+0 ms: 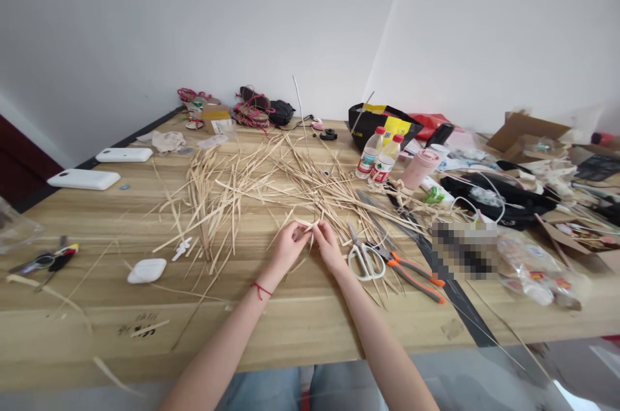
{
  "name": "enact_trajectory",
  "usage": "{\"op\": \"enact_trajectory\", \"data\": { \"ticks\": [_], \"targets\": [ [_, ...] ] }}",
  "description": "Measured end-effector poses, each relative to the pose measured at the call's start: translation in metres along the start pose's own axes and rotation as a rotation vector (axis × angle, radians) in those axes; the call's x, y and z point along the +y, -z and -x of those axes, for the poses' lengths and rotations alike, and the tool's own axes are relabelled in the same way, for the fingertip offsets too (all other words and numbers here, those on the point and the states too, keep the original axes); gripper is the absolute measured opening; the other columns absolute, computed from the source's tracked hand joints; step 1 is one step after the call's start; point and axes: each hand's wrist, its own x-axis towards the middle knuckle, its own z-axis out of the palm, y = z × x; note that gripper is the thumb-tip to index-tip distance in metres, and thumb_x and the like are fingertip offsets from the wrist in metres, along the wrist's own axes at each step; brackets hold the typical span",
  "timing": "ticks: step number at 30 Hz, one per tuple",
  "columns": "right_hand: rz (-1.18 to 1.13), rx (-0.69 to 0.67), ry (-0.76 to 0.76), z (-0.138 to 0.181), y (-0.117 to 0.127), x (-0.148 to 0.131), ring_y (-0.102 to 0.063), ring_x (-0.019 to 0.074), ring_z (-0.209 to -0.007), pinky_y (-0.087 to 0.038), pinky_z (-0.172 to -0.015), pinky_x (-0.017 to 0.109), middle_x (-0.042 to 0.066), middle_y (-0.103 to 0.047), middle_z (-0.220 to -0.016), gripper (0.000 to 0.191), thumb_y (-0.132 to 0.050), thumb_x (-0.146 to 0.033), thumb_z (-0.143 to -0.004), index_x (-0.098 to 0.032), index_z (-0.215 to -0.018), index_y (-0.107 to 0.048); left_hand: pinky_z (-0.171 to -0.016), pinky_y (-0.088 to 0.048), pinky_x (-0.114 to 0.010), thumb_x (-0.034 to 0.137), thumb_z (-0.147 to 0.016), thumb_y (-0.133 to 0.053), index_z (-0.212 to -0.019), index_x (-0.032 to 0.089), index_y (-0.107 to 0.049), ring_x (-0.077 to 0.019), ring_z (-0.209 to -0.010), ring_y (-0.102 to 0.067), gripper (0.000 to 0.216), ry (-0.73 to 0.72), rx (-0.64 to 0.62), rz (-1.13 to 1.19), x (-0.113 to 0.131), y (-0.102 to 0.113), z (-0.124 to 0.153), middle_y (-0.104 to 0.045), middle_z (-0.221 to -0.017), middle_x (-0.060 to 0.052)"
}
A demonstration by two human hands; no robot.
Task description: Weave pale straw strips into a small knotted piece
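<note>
My left hand [292,243] and my right hand [327,244] meet close together over the table, fingers pinched on a small piece of folded, pale straw strips [310,227]. Short ends of it stick out above and below the fingertips; its exact shape is mostly covered. Just beyond my hands spreads a loose heap of dry straw strips [213,185]. White-handled scissors [367,261] lie right of my right hand, touching or nearly touching pliers with orange and grey handles [411,274].
Two red-capped water bottles [375,159] and a pink cup [420,167] stand at the back right, before a black and yellow bag [382,121]. At left lie a white case [146,271] and white rectangular devices [84,179]. Clutter and an open cardboard box [527,133] fill the right.
</note>
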Motion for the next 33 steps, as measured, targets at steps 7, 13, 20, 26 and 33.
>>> {"op": "enact_trajectory", "data": {
  "ticks": [7, 13, 20, 26, 33],
  "targets": [
    [-0.011, 0.130, -0.058, 0.005, -0.007, 0.003, -0.052, 0.0179, -0.071, -0.046, -0.064, 0.030, -0.001, -0.050, -0.068, 0.027, -0.050, -0.051, -0.081, -0.025, -0.090, -0.053, -0.062, -0.045, -0.025, 0.035, -0.078, -0.059, -0.089, 0.017, -0.063, -0.0141, -0.068, -0.058, 0.022, 0.028, -0.073, 0.156, 0.007, -0.002, 0.001, -0.065, -0.079, -0.004],
    [-0.035, 0.200, -0.090, 0.006, -0.003, 0.003, -0.051, 0.0156, -0.060, -0.043, -0.054, 0.026, -0.002, -0.050, -0.062, 0.027, -0.051, -0.051, -0.080, -0.024, -0.085, -0.053, -0.068, -0.048, -0.027, 0.036, -0.077, -0.061, -0.081, 0.016, -0.061, -0.0153, -0.072, -0.061, 0.020, 0.075, -0.063, 0.230, 0.009, -0.005, 0.001, -0.065, -0.079, -0.004],
    [-0.135, 0.195, -0.174, 0.004, -0.003, 0.002, -0.037, 0.0096, -0.042, -0.029, -0.039, 0.021, -0.006, -0.044, -0.055, 0.028, -0.058, -0.049, -0.075, -0.023, -0.084, -0.052, -0.053, -0.043, -0.022, 0.038, -0.074, -0.062, -0.077, 0.015, -0.060, -0.0105, -0.057, -0.052, 0.023, 0.112, -0.041, 0.255, 0.008, -0.006, 0.002, -0.059, -0.067, -0.001],
    [-0.245, 0.196, -0.228, 0.001, 0.000, -0.001, -0.029, 0.0073, -0.038, -0.023, -0.036, 0.020, -0.009, -0.035, -0.049, 0.028, -0.059, -0.049, -0.074, -0.022, -0.076, -0.050, -0.045, -0.034, -0.020, 0.039, -0.074, -0.063, -0.082, 0.016, -0.063, -0.0089, -0.050, -0.043, 0.025, 0.094, -0.075, 0.260, 0.014, -0.004, 0.002, -0.054, -0.061, 0.001],
    [-0.322, 0.200, -0.223, 0.000, 0.002, -0.004, -0.032, 0.0072, -0.039, -0.022, -0.036, 0.020, -0.007, -0.042, -0.052, 0.027, -0.061, -0.047, -0.075, -0.022, -0.074, -0.049, -0.044, -0.032, -0.021, 0.037, -0.075, -0.061, -0.078, 0.016, -0.062, -0.0084, -0.046, -0.041, 0.022, 0.122, -0.068, 0.225, 0.013, -0.002, 0.001, -0.048, -0.053, 0.004]
  ]
}}
